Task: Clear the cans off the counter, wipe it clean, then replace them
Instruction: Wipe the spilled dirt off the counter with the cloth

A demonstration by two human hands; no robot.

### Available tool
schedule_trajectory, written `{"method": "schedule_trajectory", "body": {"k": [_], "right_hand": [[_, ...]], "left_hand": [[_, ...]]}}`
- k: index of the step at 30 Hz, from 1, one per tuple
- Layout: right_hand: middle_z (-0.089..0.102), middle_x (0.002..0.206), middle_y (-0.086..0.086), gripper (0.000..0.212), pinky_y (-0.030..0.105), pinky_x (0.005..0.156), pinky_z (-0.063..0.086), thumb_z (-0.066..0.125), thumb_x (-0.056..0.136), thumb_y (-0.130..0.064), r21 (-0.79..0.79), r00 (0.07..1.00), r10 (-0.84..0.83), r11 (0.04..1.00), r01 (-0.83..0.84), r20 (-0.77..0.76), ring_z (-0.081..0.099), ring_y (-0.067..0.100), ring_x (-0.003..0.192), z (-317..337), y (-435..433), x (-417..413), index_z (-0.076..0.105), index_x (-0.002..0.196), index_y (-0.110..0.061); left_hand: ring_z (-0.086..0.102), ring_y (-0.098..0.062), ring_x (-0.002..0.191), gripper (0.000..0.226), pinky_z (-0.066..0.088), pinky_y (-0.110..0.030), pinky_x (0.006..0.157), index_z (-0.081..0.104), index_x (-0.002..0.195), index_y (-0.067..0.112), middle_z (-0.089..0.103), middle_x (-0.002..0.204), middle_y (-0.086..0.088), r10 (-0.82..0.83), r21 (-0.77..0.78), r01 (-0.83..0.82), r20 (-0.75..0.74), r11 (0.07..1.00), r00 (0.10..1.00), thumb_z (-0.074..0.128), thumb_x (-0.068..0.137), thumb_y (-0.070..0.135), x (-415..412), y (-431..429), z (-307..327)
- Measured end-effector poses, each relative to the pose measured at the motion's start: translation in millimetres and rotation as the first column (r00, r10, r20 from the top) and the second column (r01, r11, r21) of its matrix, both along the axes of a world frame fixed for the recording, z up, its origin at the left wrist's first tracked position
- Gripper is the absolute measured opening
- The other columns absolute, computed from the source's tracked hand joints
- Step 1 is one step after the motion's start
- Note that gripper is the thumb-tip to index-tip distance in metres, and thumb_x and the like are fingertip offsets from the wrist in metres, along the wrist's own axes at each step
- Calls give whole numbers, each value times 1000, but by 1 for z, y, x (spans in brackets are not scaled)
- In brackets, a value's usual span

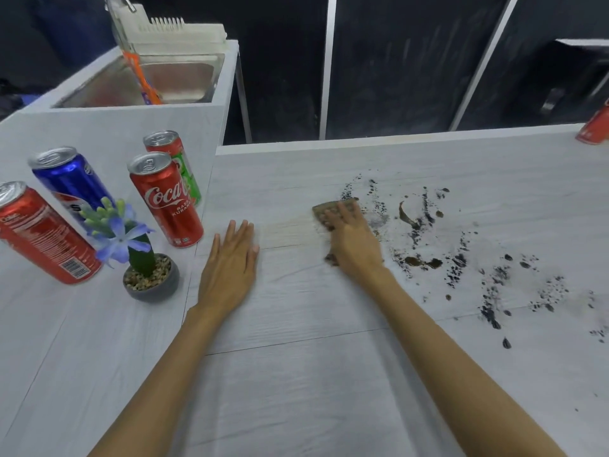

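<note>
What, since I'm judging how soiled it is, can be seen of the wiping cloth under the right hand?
The wiping cloth is small, tan-brown, with a grid-like texture, lying flat on the pale counter. The right hand presses on it with straight fingers, covering most of it; only its far left corner and a dark scrap beside the palm show. It sits at the left edge of the dark crumbs. Its brown colour may be dirt; that cannot be told.

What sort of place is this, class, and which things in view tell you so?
Probably a kitchen area: a steel sink with a white rack behind it, a pale counter, and drink cans standing nearby.
</note>
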State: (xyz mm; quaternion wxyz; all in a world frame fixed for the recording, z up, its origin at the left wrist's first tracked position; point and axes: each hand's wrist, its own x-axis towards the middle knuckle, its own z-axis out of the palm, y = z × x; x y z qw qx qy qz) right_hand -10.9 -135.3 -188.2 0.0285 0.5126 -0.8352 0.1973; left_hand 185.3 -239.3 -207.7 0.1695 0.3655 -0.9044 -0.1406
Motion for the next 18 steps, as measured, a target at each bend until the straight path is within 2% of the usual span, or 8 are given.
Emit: {"method": "schedule_trajectory", "body": {"k": [1, 3, 4, 6, 8, 10, 12, 18], "right_hand": [[28, 151, 15, 51, 35, 116, -1, 50, 89, -9, 2, 999, -31, 1000, 31, 12, 13, 32, 143, 4, 5, -11, 37, 138, -4], [39, 145, 18, 43, 37, 116, 12, 38, 91, 1, -26, 983, -100, 994, 105, 151, 25, 31, 139, 14, 3, -25, 45, 133, 0], [45, 140, 18, 43, 37, 112, 22, 34, 90, 3, -91, 963, -133, 983, 158, 234, 31, 30, 135, 19, -1, -24, 49, 130, 0], [51, 134, 16, 44, 34, 105, 31, 35, 87, 5, -213, 957, -95, 964, 157, 275, 37, 30, 128, 26, -8, -3, 54, 125, -1], [51, 133, 12, 45, 32, 107, 31, 40, 82, 2, -222, 966, 96, 974, -41, 241, 35, 29, 129, 18, -11, 34, 56, 124, -7], [41, 145, 9, 48, 32, 115, 21, 42, 86, -6, -108, 974, 185, 979, -171, 134, 23, 26, 140, 0, -7, 64, 49, 133, -13], [31, 151, 6, 47, 29, 116, 10, 40, 91, -11, -71, 986, 160, 985, -157, 43, 13, 24, 144, -11, 0, 57, 42, 138, -13], [31, 151, 7, 43, 32, 115, 19, 35, 95, -9, -2, 984, -42, 999, 43, 173, 18, 21, 143, 7, 22, -24, 42, 138, -10]], "left_hand": [[-2, -8, 144, 52, -6, -27, 117, 13, 147, 13, 12, 156, 1, -1, 3, 1, -5, 1000, 1000, 19, 99, 33, 0, 0, 0], [-1, -8, 144, 52, -5, -28, 117, 13, 147, 13, 12, 156, 1, 4, 8, -4, -12, 1000, 1000, 19, 99, 34, -1, 0, 0], [-1, -8, 144, 52, -5, -28, 117, 14, 147, 13, 13, 156, 1, 7, 11, -6, -11, 1000, 1000, 19, 99, 34, -1, 0, 0], [-1, -8, 144, 52, -5, -28, 117, 14, 146, 13, 13, 156, 1, 10, 7, -10, -23, 1000, 1000, 18, 99, 35, -2, 0, 0], [-1, -8, 144, 52, -5, -28, 117, 16, 146, 13, 15, 156, 1, 12, 7, -12, -28, 1000, 1000, 18, 99, 34, -2, -1, 0], [0, -8, 144, 52, -5, -28, 117, 16, 146, 13, 15, 156, 1, 15, 0, -15, -24, 1000, 1000, 19, 99, 34, -2, -1, -1], [0, -7, 144, 52, -6, -27, 116, 16, 146, 13, 15, 156, 2, 11, -10, -11, -30, 1000, 999, 18, 99, 34, -2, -2, -1], [-1, -8, 144, 52, -3, -28, 117, 15, 146, 13, 14, 156, 2, 17, 19, -17, -29, 1000, 999, 19, 99, 35, -4, -2, -2]]}}
